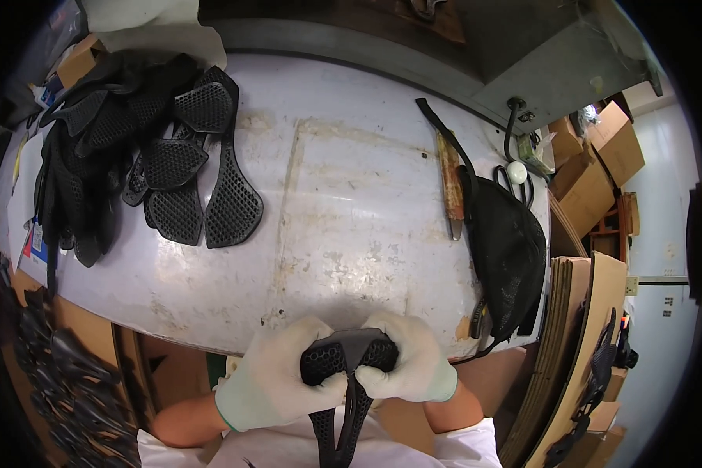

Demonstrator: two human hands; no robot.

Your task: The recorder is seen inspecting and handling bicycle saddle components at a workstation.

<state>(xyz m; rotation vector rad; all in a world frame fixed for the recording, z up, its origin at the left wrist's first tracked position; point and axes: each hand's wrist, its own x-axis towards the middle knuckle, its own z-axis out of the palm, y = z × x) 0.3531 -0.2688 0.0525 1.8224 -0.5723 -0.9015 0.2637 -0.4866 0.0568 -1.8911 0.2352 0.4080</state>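
Head view, from left to right: at 8 o'clock, a heap of dark, glossy, curved pieces [78, 378] lies below the edge of a white, stained tabletop [351, 195]. On that tabletop, at 10 o'clock, sits a tangled pile of black, soft-looking pieces [105, 132], and just beside it, nearer the centre, lie black, flared honeycomb-textured pads [232, 204], partly overlapping. At 6 o'clock, close to the table's near edge, the left hand [285, 374], in a white knit glove with a mint cuff, grips the left side of a black, saddle-shaped piece with honeycomb panels [354, 349], its wide end toward 12 and its two narrow arms toward 6. The right hand [409, 363], gloved alike, grips the opposite side, both thumbs on the near face, close to the central slot. At 2 o'clock lies a worn, wooden-handled tool [451, 183], with a black mesh fabric bag [511, 257] at 3 o'clock. Brown cardboard sheets [558, 335] stand at 4 o'clock.
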